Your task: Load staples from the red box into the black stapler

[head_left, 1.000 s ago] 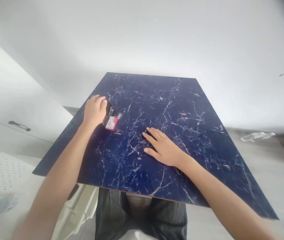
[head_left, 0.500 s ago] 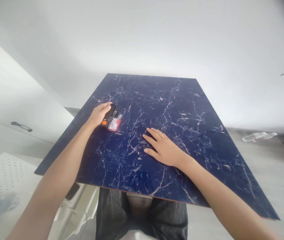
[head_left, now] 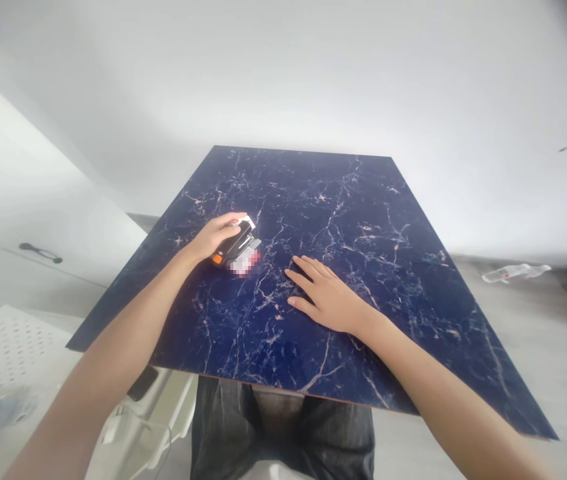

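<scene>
My left hand (head_left: 218, 233) is closed around a black hand-sized object with an orange end (head_left: 233, 247), left of the table's middle. A white piece shows at its far end, by my fingertips. Along its right side is a blurred white-and-red patch, too pixelated to make out. What kind of object this is, I cannot tell. My right hand (head_left: 326, 297) lies palm down on the dark blue marbled tabletop (head_left: 303, 200), fingers spread, holding nothing. A short stretch of tabletop separates it from the black object.
A white wall rises behind the table. To the left are a white cabinet with a dark handle (head_left: 40, 253) and a white perforated surface (head_left: 8, 347). A clear plastic bottle (head_left: 513, 273) lies on the floor at right. My legs are under the front edge.
My left hand has moved right and slightly nearer me with the black object, showing more of its far end. The right hand stays where it was.
</scene>
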Demonstrator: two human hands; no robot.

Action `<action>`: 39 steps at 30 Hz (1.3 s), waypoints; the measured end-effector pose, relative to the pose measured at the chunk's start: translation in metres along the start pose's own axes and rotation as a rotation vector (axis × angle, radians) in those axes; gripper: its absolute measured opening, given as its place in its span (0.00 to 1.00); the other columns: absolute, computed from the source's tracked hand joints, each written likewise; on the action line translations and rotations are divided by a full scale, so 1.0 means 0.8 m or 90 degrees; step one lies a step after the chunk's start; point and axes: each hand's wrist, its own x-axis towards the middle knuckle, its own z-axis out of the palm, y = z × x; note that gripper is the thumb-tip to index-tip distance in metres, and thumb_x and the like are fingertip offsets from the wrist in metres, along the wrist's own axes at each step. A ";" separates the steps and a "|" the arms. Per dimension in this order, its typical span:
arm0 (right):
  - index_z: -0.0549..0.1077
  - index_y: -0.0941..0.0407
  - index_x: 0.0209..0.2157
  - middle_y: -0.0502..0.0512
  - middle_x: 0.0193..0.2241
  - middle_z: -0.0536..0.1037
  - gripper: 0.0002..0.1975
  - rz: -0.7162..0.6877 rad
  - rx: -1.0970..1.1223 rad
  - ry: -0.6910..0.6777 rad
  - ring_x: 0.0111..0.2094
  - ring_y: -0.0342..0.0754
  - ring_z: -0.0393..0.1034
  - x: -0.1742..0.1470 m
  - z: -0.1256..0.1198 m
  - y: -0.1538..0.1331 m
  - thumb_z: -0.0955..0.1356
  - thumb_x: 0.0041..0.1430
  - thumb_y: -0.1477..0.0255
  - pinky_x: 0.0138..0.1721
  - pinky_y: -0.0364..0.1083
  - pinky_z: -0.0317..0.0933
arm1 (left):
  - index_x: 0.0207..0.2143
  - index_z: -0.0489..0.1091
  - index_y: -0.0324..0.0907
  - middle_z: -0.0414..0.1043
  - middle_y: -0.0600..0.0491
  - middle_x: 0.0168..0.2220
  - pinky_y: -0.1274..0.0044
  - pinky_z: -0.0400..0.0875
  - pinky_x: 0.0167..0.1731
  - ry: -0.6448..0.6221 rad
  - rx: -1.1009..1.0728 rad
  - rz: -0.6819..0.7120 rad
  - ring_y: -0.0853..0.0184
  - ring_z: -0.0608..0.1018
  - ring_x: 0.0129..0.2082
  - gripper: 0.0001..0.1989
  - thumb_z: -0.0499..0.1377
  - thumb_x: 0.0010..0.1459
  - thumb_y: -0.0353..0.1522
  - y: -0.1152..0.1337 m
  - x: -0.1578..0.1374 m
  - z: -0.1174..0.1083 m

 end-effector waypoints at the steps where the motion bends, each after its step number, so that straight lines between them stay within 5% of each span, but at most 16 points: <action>1: 0.63 0.57 0.71 0.68 0.73 0.57 0.32 0.000 -0.003 -0.001 0.75 0.66 0.48 0.000 0.000 0.000 0.60 0.75 0.53 0.72 0.68 0.49 | 0.63 0.72 0.44 0.75 0.46 0.61 0.64 0.73 0.56 -0.021 0.008 0.007 0.50 0.79 0.56 0.32 0.63 0.62 0.49 0.004 -0.001 0.005; 8: 0.65 0.56 0.69 0.67 0.73 0.58 0.31 -0.008 -0.001 0.016 0.74 0.65 0.50 0.000 -0.001 0.000 0.61 0.75 0.53 0.71 0.69 0.51 | 0.68 0.65 0.46 0.76 0.46 0.59 0.62 0.74 0.54 -0.197 0.021 0.063 0.52 0.80 0.54 0.31 0.62 0.65 0.43 0.038 -0.023 0.057; 11: 0.72 0.56 0.63 0.67 0.67 0.69 0.25 0.007 0.015 0.044 0.69 0.64 0.61 0.000 -0.009 0.003 0.64 0.74 0.57 0.68 0.66 0.59 | 0.71 0.60 0.49 0.75 0.45 0.61 0.62 0.75 0.54 -0.239 0.044 0.096 0.53 0.80 0.54 0.33 0.61 0.67 0.42 0.044 -0.028 0.069; 15: 0.76 0.53 0.56 0.61 0.54 0.80 0.16 0.060 0.061 0.110 0.55 0.60 0.75 0.002 -0.017 0.006 0.64 0.73 0.64 0.58 0.63 0.70 | 0.69 0.65 0.51 0.73 0.46 0.61 0.59 0.70 0.60 -0.211 0.200 0.139 0.53 0.76 0.59 0.29 0.58 0.69 0.45 0.041 -0.027 0.062; 21: 0.72 0.53 0.63 0.59 0.64 0.73 0.20 -0.026 0.063 0.098 0.66 0.62 0.64 0.007 -0.005 -0.001 0.64 0.72 0.69 0.66 0.65 0.60 | 0.67 0.67 0.48 0.66 0.43 0.66 0.58 0.65 0.64 -0.223 0.283 0.179 0.50 0.70 0.65 0.30 0.60 0.67 0.46 0.047 -0.027 0.059; 27: 0.78 0.54 0.49 0.60 0.45 0.81 0.11 0.001 0.073 0.108 0.48 0.57 0.74 0.007 -0.008 -0.007 0.65 0.72 0.69 0.55 0.59 0.69 | 0.67 0.66 0.50 0.68 0.44 0.65 0.57 0.66 0.65 -0.233 0.228 0.209 0.51 0.71 0.65 0.30 0.63 0.65 0.44 0.056 -0.033 0.072; 34: 0.74 0.53 0.55 0.60 0.48 0.81 0.15 0.039 0.128 0.159 0.49 0.58 0.75 0.008 -0.004 -0.009 0.68 0.68 0.72 0.53 0.58 0.71 | 0.72 0.59 0.53 0.56 0.45 0.73 0.58 0.69 0.64 -0.245 0.198 0.227 0.48 0.70 0.67 0.40 0.68 0.60 0.44 0.064 -0.038 0.077; 39: 0.73 0.55 0.58 0.62 0.57 0.77 0.19 0.026 0.123 0.165 0.58 0.60 0.71 0.010 0.002 -0.008 0.68 0.68 0.71 0.62 0.60 0.65 | 0.67 0.65 0.51 0.58 0.44 0.72 0.55 0.65 0.66 -0.223 0.281 0.215 0.46 0.66 0.69 0.36 0.68 0.59 0.48 0.070 -0.037 0.071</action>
